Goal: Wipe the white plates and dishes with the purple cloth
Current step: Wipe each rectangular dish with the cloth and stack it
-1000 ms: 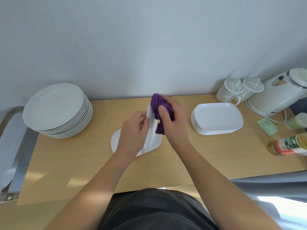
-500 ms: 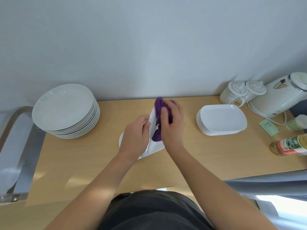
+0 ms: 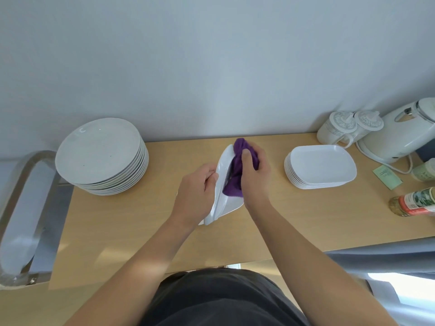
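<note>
The wooden table stands against the wall. At its left is a stack of round plates, at the right a stack of oblong dishes. Behind these are two lidded cups and a kettle; nearer lie a green packet and a bottle.

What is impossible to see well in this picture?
Head view only:
- Wiped face of the dish: largely hidden by the cloth and the right hand.
- Back of the dish: turned away and covered by the left hand.
- The kettle and the bottle: cut off by the right edge.
- Bottle label: too small to read.
</note>
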The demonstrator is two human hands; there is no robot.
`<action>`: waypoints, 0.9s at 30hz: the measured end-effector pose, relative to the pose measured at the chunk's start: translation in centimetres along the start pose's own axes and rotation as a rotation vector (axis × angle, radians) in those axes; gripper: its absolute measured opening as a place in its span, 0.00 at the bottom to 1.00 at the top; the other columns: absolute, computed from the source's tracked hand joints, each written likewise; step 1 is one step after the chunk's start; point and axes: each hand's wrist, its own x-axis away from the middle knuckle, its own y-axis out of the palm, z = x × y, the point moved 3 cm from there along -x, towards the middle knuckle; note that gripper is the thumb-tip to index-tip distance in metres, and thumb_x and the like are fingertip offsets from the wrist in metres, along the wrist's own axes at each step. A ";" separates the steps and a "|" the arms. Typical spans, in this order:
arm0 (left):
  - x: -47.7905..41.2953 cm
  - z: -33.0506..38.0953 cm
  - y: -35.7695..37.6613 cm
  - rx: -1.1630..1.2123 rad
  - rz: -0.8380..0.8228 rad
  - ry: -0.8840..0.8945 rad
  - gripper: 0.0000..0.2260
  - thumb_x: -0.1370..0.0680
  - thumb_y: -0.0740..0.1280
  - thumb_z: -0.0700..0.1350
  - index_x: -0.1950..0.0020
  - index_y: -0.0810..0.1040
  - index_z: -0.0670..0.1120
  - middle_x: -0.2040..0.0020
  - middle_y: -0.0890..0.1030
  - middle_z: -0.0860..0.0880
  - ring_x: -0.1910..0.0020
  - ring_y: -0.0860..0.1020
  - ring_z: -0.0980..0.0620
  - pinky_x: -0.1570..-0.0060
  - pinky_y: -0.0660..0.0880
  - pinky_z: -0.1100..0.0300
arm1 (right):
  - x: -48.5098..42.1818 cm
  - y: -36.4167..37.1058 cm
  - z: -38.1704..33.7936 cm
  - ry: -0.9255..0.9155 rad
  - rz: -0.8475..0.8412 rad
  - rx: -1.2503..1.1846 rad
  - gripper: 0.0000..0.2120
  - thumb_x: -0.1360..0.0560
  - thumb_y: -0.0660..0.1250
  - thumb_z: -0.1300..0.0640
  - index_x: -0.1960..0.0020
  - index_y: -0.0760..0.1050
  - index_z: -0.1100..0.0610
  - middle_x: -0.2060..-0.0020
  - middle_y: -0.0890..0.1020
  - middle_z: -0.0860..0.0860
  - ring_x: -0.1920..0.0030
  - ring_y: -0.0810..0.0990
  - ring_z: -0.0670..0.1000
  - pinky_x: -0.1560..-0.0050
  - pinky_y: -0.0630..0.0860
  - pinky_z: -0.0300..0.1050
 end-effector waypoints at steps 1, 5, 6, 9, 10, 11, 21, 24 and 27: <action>-0.1 0.1 0.0 0.006 -0.001 0.004 0.07 0.19 0.62 0.38 0.46 0.79 0.42 0.56 0.83 0.46 0.55 0.79 0.44 0.52 0.75 0.44 | 0.3 0.1 -0.7 -0.090 -0.025 0.022 0.12 0.20 0.63 0.58 0.44 0.78 0.43 0.45 0.81 0.43 0.43 0.79 0.42 0.43 0.75 0.36; -1.0 0.3 -0.6 0.103 0.034 -0.027 0.10 0.20 0.61 0.37 0.46 0.80 0.45 0.55 0.84 0.49 0.54 0.81 0.48 0.51 0.78 0.47 | 2.4 0.8 -1.0 -0.408 -0.117 0.195 0.10 0.26 0.68 0.57 0.46 0.78 0.52 0.42 0.77 0.53 0.39 0.76 0.48 0.39 0.73 0.38; -1.3 0.2 -0.8 0.109 0.043 -0.043 0.10 0.20 0.60 0.37 0.48 0.80 0.45 0.57 0.83 0.49 0.56 0.81 0.49 0.52 0.78 0.48 | 3.0 0.9 -0.2 -0.462 -0.147 0.226 0.10 0.28 0.68 0.58 0.46 0.78 0.53 0.42 0.76 0.53 0.39 0.76 0.48 0.39 0.72 0.38; -2.3 -0.6 -1.6 0.087 0.092 -0.083 0.07 0.21 0.61 0.38 0.54 0.78 0.42 0.64 0.79 0.44 0.66 0.73 0.49 0.60 0.74 0.48 | 5.0 0.5 3.6 -0.597 -0.281 0.367 0.13 0.31 0.69 0.58 0.48 0.76 0.50 0.43 0.73 0.52 0.40 0.76 0.53 0.40 0.75 0.47; -2.5 -0.7 -1.8 0.081 0.101 -0.098 0.06 0.21 0.61 0.38 0.53 0.78 0.42 0.63 0.80 0.44 0.66 0.73 0.50 0.61 0.73 0.51 | 5.7 0.3 4.9 -0.637 -0.329 0.441 0.13 0.32 0.69 0.58 0.48 0.75 0.49 0.42 0.73 0.51 0.41 0.76 0.55 0.42 0.76 0.51; -2.6 -0.8 -1.8 0.074 0.105 -0.110 0.07 0.21 0.62 0.37 0.52 0.79 0.44 0.62 0.81 0.46 0.65 0.74 0.52 0.61 0.72 0.55 | 6.1 0.1 5.9 -0.673 -0.368 0.517 0.14 0.32 0.69 0.58 0.48 0.75 0.49 0.42 0.72 0.51 0.41 0.76 0.56 0.45 0.77 0.53; -2.5 0.5 -1.6 0.213 -0.038 -0.107 0.13 0.20 0.60 0.36 0.45 0.82 0.47 0.53 0.85 0.52 0.50 0.83 0.52 0.46 0.79 0.47 | 1.6 1.7 -0.8 -0.720 -0.070 0.415 0.12 0.27 0.66 0.60 0.44 0.76 0.53 0.39 0.73 0.56 0.36 0.75 0.57 0.39 0.76 0.50; -2.4 0.5 -2.2 0.222 -0.028 -0.105 0.11 0.20 0.61 0.37 0.47 0.82 0.47 0.55 0.85 0.52 0.51 0.83 0.50 0.46 0.79 0.43 | 1.7 1.6 -1.0 -0.699 -0.063 0.399 0.12 0.27 0.66 0.61 0.44 0.76 0.54 0.40 0.74 0.53 0.37 0.76 0.53 0.41 0.76 0.46; -2.4 -0.2 -2.7 0.231 -0.015 -0.126 0.10 0.21 0.61 0.40 0.50 0.82 0.47 0.58 0.85 0.48 0.54 0.83 0.45 0.48 0.79 0.40 | 3.7 0.8 1.1 -0.651 -0.142 0.399 0.13 0.29 0.65 0.61 0.45 0.73 0.52 0.43 0.76 0.51 0.41 0.77 0.52 0.43 0.74 0.38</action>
